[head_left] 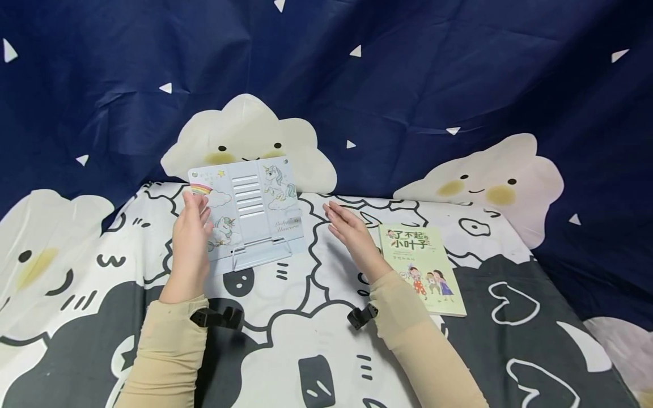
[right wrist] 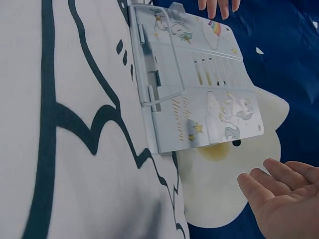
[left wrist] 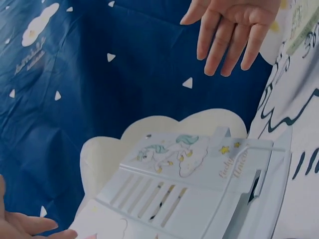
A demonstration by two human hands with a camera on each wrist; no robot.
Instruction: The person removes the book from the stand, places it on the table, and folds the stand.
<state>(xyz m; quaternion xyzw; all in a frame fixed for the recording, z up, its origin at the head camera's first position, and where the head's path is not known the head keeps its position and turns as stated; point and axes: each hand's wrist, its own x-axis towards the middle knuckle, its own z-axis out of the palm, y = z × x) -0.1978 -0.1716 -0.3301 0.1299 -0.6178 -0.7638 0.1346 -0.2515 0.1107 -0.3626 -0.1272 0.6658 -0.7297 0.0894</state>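
A pale blue book stand (head_left: pixel 247 195) with unicorns, a rainbow and slots stands tilted back on the cloth, its wire holder (head_left: pixel 262 253) at the front. My left hand (head_left: pixel 190 249) is upright at the stand's left edge and overlaps it in the head view, fingers loosely extended. To the right of the stand, my right hand (head_left: pixel 355 241) hovers apart from it with straight fingers and holds nothing. The left wrist view shows this right hand (left wrist: pixel 232 30) palm side out, above the stand (left wrist: pixel 184 174). Partly under the right forearm in the head view lies a pale green book (head_left: pixel 425 266).
A black-and-white cartoon cloth (head_left: pixel 291 340) covers the table. Behind it hangs a dark blue curtain (head_left: pixel 408 85) with white triangles and smiling clouds. Beige sleeves (head_left: pixel 170 351) cover both forearms, and a small black camera mount (head_left: pixel 216 317) sits at each wrist.
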